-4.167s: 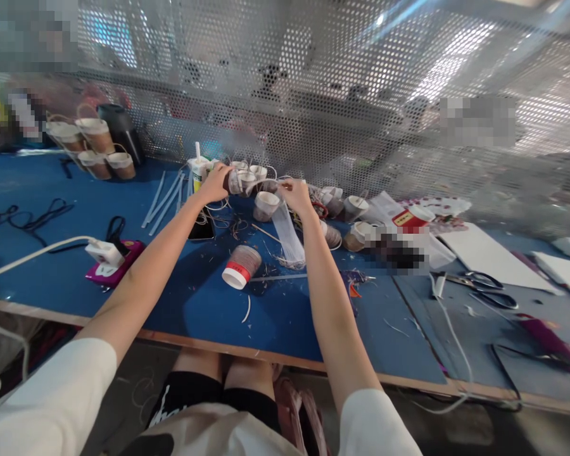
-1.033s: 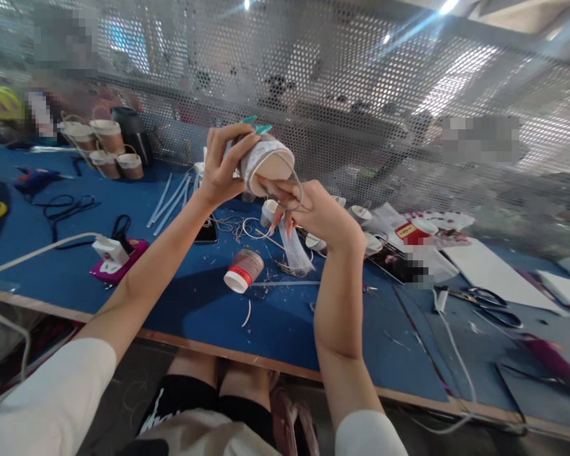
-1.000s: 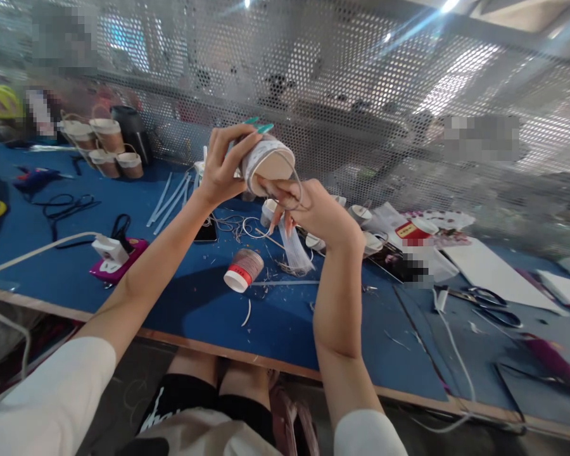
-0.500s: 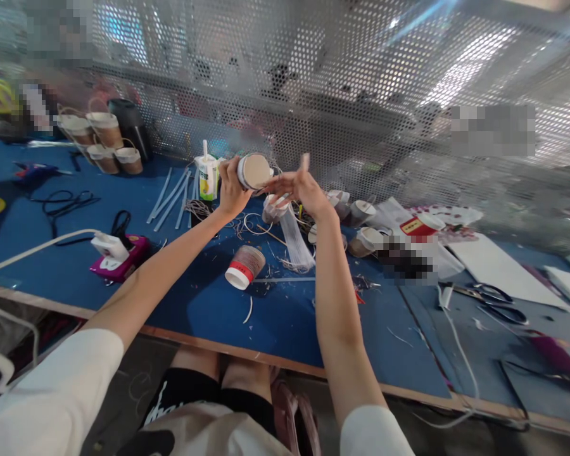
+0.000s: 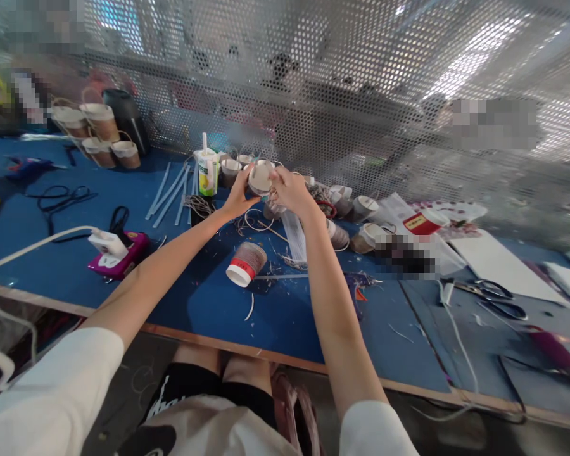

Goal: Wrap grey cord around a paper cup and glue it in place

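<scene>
Above the back of the blue table, a small pale paper cup (image 5: 261,178) is held between my two hands, its round end facing me. My left hand (image 5: 238,195) grips its left side. On the right side, my right hand (image 5: 291,191) has its thumb and fingers closed at the rim. Below my hands, a cup wrapped in cord with a red band (image 5: 246,264) lies tilted on its side. Thin cord (image 5: 200,204) and a translucent plastic strip (image 5: 294,237) lie close by. More wrapped cups (image 5: 230,171) stand behind my left hand.
Translucent glue sticks (image 5: 171,197) and a drink carton (image 5: 208,174) are left of my hands. A purple power block (image 5: 118,256) sits front left. A glue gun (image 5: 361,280) lies right of my right forearm, and scissors (image 5: 491,294) farther right. A perforated metal screen (image 5: 313,95) borders the back.
My right hand, spread apart beside the cup before, has closed on its right side. The cup has shifted slightly right and turned. My left hand keeps its hold.
</scene>
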`<act>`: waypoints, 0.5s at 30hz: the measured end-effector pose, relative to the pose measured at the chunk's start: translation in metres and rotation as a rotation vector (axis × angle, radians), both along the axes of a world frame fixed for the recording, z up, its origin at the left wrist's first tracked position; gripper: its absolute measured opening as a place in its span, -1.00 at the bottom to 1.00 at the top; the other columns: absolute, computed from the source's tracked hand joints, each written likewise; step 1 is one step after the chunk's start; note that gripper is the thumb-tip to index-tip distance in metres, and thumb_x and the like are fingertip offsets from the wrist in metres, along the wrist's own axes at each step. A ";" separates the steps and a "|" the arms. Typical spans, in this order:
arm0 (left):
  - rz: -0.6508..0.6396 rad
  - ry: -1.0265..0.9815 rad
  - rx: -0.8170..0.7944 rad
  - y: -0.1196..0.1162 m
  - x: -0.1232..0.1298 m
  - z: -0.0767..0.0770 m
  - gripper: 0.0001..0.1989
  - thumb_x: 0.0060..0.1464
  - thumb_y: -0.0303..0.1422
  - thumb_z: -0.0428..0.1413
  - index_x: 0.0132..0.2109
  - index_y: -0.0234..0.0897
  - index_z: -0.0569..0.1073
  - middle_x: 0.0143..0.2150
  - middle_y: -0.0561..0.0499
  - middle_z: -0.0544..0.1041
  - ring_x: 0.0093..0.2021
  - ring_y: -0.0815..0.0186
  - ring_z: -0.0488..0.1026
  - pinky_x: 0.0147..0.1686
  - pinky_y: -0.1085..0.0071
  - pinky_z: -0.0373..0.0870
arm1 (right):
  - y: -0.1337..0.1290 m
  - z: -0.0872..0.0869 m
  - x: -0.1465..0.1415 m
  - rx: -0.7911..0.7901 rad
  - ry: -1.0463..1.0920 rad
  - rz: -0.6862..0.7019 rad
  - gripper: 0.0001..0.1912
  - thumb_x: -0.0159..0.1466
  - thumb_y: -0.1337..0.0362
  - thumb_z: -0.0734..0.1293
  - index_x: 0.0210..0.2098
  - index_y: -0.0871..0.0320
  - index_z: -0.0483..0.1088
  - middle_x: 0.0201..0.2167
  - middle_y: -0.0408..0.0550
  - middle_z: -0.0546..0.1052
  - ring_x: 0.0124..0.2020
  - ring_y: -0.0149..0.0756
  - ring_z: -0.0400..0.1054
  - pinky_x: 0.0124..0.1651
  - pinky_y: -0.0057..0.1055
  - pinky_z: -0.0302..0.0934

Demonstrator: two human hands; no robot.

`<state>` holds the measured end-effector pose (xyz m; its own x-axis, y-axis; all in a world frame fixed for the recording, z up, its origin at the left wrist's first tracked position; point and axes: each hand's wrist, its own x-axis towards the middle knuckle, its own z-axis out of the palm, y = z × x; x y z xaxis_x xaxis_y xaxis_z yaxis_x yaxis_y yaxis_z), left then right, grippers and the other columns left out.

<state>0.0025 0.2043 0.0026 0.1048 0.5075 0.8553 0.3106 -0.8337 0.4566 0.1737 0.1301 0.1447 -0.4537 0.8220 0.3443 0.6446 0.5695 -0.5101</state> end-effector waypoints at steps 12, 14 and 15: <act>-0.080 -0.027 0.040 -0.009 0.007 0.005 -0.13 0.06 0.07 0.16 0.34 -0.05 -0.10 0.27 -0.22 0.12 0.33 -0.03 0.16 0.20 0.03 0.31 | -0.008 0.005 -0.006 0.054 -0.553 -0.136 -0.75 0.27 0.33 0.29 -0.14 0.31 0.54 -0.31 0.18 0.60 -0.13 -0.02 0.49 -0.09 -0.25 0.32; -0.031 -0.030 0.045 -0.011 0.007 0.006 -0.14 0.08 0.07 0.13 0.34 -0.07 -0.12 0.27 -0.24 0.12 0.33 -0.03 0.15 0.20 0.02 0.31 | -0.005 0.001 -0.008 0.062 -0.539 -0.145 -0.75 0.25 0.41 0.25 -0.18 0.29 0.55 -0.31 0.17 0.60 -0.11 -0.01 0.49 -0.05 -0.21 0.32; 0.004 -0.033 0.053 -0.011 0.008 0.008 -0.14 0.08 0.09 0.12 0.33 -0.09 -0.11 0.26 -0.25 0.14 0.32 -0.03 0.17 0.21 0.01 0.30 | -0.003 -0.001 -0.009 0.069 -0.516 -0.154 -0.75 0.23 0.43 0.25 -0.20 0.27 0.56 -0.33 0.15 0.60 -0.11 -0.01 0.48 -0.04 -0.19 0.32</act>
<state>0.0103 0.1929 0.0102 0.0740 0.4621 0.8837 0.2989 -0.8557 0.4224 0.1647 0.1271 0.1439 -0.4541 0.8757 0.1644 0.8802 0.4695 -0.0695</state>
